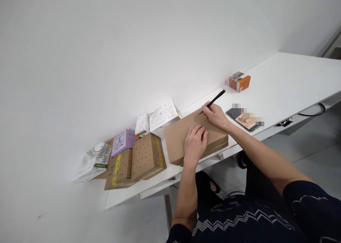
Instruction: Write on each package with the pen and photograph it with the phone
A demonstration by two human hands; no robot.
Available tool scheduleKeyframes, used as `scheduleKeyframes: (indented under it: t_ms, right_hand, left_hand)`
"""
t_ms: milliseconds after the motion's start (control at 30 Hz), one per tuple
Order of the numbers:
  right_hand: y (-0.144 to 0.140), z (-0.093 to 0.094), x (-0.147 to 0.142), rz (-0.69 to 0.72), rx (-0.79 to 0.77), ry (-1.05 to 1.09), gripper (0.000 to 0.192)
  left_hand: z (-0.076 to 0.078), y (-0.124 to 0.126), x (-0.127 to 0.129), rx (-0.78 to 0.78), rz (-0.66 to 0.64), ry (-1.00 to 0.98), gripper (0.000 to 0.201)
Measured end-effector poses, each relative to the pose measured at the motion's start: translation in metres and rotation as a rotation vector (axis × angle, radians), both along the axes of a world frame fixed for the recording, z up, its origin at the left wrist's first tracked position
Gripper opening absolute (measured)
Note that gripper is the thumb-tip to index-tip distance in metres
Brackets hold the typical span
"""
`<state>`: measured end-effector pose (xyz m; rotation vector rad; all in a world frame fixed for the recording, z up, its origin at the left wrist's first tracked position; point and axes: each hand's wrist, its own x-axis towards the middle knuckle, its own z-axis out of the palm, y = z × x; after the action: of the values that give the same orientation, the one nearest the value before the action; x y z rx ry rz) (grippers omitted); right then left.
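A plain brown cardboard box [176, 134] lies on the white table in front of me, with a yellow strip along its near side. My left hand [195, 142] rests flat on its top, fingers stretched out. Between the fingers of my right hand [213, 113] is a black pen [217, 97], its tip at the box top near the far edge. I cannot tell whether the tip touches the cardboard. No writing shows clearly by the tip.
Dotted brown boxes [145, 154], white boxes [163, 117] and a purple box [123, 142] crowd the table's left end. To the right lie a phone [242, 119] and an orange box [239, 82]. A wall runs behind the white table [293, 79]; a black cable [319, 110] hangs at its front edge.
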<state>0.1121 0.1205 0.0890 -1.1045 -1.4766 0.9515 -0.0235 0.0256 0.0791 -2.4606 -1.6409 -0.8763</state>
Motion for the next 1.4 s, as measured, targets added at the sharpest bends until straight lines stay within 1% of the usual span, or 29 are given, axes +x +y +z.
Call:
scheduleKeyframes:
  t_ms: [67, 133, 167, 200, 233, 300, 367, 400, 433, 500, 633, 733, 800, 867, 933, 1000, 1033, 1067, 1100, 1133, 1200, 1267, 1400]
  right_hand:
    - [0.003, -0.006, 0.007, -0.102, -0.042, 0.168, 0.020]
    - [0.006, -0.013, 0.018, -0.186, -0.089, 0.301, 0.017]
    - [0.007, -0.018, 0.026, -0.226, -0.107, 0.317, 0.015]
    - [0.007, -0.023, 0.034, -0.264, -0.121, 0.278, 0.014]
    - [0.007, -0.029, 0.042, -0.288, -0.140, 0.172, 0.015]
    - [0.002, -0.044, 0.056, -0.259, -0.207, -0.185, 0.018]
    - [-0.005, -0.059, 0.064, -0.154, -0.282, -0.572, 0.020]
    - [-0.010, -0.066, 0.065, -0.096, -0.309, -0.722, 0.021]
    - [-0.014, -0.073, 0.064, -0.048, -0.331, -0.830, 0.022]
    - [-0.022, -0.082, 0.060, 0.007, -0.364, -0.945, 0.026]
    - [-0.032, -0.089, 0.049, 0.023, -0.413, -0.979, 0.029]
    - [-0.033, -0.093, 0.048, 0.012, -0.395, -0.947, 0.031]
    - [-0.033, -0.097, 0.053, -0.040, -0.362, -0.921, 0.034]
    - [-0.033, -0.101, 0.064, -0.166, -0.304, -0.947, 0.036]
    - [-0.029, -0.104, 0.079, -0.364, -0.239, -1.005, 0.042]
    - [-0.023, -0.107, 0.094, -0.533, -0.215, -1.041, 0.055]
    - [-0.020, -0.108, 0.100, -0.572, -0.229, -1.043, 0.063]
    - [-0.016, -0.110, 0.105, -0.576, -0.258, -1.040, 0.070]
    - [-0.012, -0.111, 0.109, -0.550, -0.288, -1.040, 0.073]
    - [-0.009, -0.113, 0.110, -0.509, -0.310, -1.041, 0.072]
    - [-0.005, -0.116, 0.110, -0.455, -0.318, -1.043, 0.063]
    - [-0.004, -0.116, 0.107, -0.455, -0.301, -1.040, 0.058]
    - [-0.011, -0.113, 0.108, -0.480, -0.322, -0.952, 0.064]
  left_hand:
    - [-0.001, 0.000, 0.000, -0.007, 0.007, 0.008, 0.024]
    - [-0.001, 0.000, 0.000, -0.016, 0.014, 0.010, 0.024]
    - [-0.001, 0.000, 0.000, -0.018, 0.018, 0.009, 0.024]
    - [-0.001, 0.000, 0.000, -0.019, 0.021, 0.008, 0.024]
    - [-0.001, 0.000, 0.000, -0.018, 0.024, 0.006, 0.024]
    - [-0.001, 0.000, 0.000, -0.019, 0.030, 0.005, 0.024]
    - [0.000, 0.000, 0.000, -0.026, 0.039, 0.005, 0.024]
    - [0.000, -0.001, 0.000, -0.030, 0.042, 0.006, 0.025]
    - [0.000, -0.001, 0.000, -0.035, 0.045, 0.007, 0.025]
    - [0.001, -0.001, 0.000, -0.042, 0.045, 0.007, 0.025]
    - [0.002, -0.001, 0.001, -0.063, 0.052, -0.002, 0.025]
    - [0.002, -0.002, 0.002, -0.073, 0.062, 0.000, 0.026]
    - [0.001, -0.002, 0.002, -0.072, 0.064, 0.001, 0.026]
    - [0.001, -0.001, 0.001, -0.071, 0.064, -0.003, 0.026]
    - [0.001, -0.001, 0.001, -0.066, 0.061, -0.007, 0.025]
    - [0.001, -0.001, 0.000, -0.061, 0.056, -0.013, 0.025]
    - [0.001, -0.001, 0.000, -0.057, 0.055, -0.017, 0.025]
    - [0.001, -0.001, 0.000, -0.054, 0.053, -0.020, 0.024]
    - [0.001, -0.001, 0.001, -0.051, 0.053, -0.025, 0.024]
    - [0.001, -0.001, 0.001, -0.050, 0.053, -0.027, 0.024]
    - [0.001, -0.001, 0.001, -0.053, 0.055, -0.026, 0.024]
    - [0.001, -0.001, 0.002, -0.054, 0.055, -0.019, 0.024]
    - [0.002, -0.002, 0.002, -0.056, 0.066, -0.014, 0.024]
